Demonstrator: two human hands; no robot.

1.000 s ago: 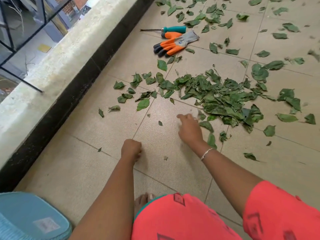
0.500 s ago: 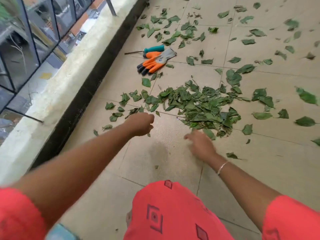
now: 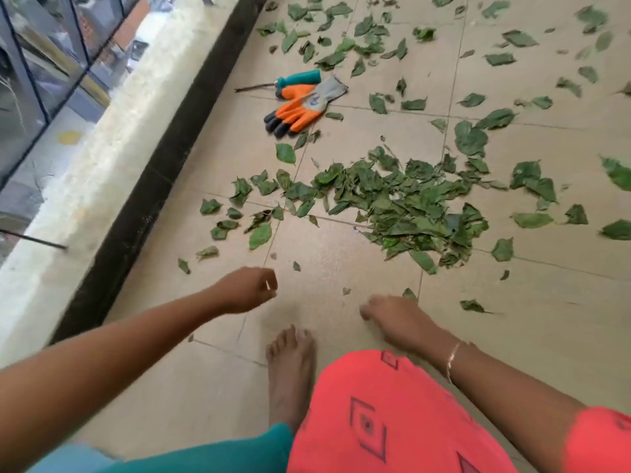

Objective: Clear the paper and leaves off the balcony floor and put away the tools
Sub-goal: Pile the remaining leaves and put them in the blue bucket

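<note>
The main heap of leaves (image 3: 403, 206) lies on the tiled floor (image 3: 211, 387) just beyond both hands, to the right of the middle, with loose leaves (image 3: 341, 46) scattered far and right of it. The heap's long axis runs left to right, thin and straggling at the end near the black curb (image 3: 164, 155) and thickest at its right end. The left hand (image 3: 246, 290) hangs above the floor with its fingers curled in; a pale sliver shows at its fingertips, but I cannot tell whether it is a scrap being pinched. The right hand (image 3: 396, 315) is low by the bare foot (image 3: 290, 363), blurred, with fingers loosely bent and nothing seen in it. The step in hand looks like gathering. It should go best with both palms flat, sweeping the thin left tail and the strays on the right inward along the heap's length, so that one compact mound can be scooped between the two hands rather than picked up leaf by leaf. Beyond the heap, near the curb, lies the hand tool (image 3: 300, 77). It runs roughly left to right, with its teal handle on the right and its thin dark end pointing left at the curb. The gloves (image 3: 300, 109) lie just on its near side, fingers pointing near-left and cuff far-right.
</note>
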